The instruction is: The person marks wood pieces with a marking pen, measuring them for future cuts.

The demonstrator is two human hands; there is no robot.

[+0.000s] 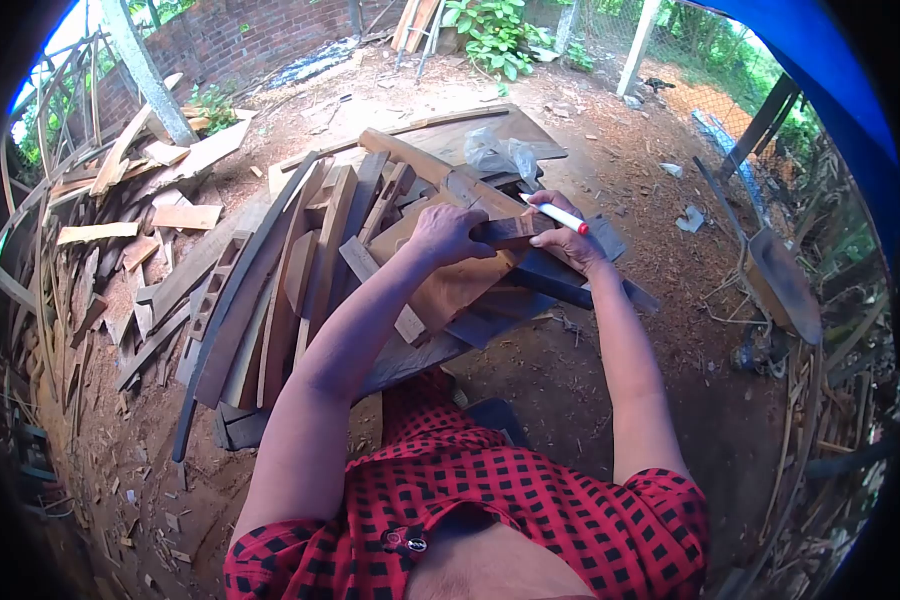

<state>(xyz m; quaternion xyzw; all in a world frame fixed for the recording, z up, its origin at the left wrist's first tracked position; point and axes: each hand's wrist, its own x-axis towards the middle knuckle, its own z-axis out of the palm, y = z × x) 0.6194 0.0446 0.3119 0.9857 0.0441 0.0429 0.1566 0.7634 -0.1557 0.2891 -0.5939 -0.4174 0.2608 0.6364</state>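
Observation:
My left hand (pixel 450 235) is closed on the left end of a small dark wooden block (pixel 507 232), held above the pile of wood. At the block's right end, my right hand (pixel 567 232) grips it between thumb and fingers. A white marker with a red end (pixel 558 214) also rests in my right hand, its pale tip pointing up and left. Beneath my hands lies a wide brown board (pixel 455 290), partly hidden by them.
Long wooden strips (pixel 325 270) lean across the pile on the left. Clear plastic bags (pixel 500 152) lie behind my hands. Scrap wood (pixel 185 217) is heaped at far left. A wheelbarrow (pixel 782 280) stands on the right, near a wire fence.

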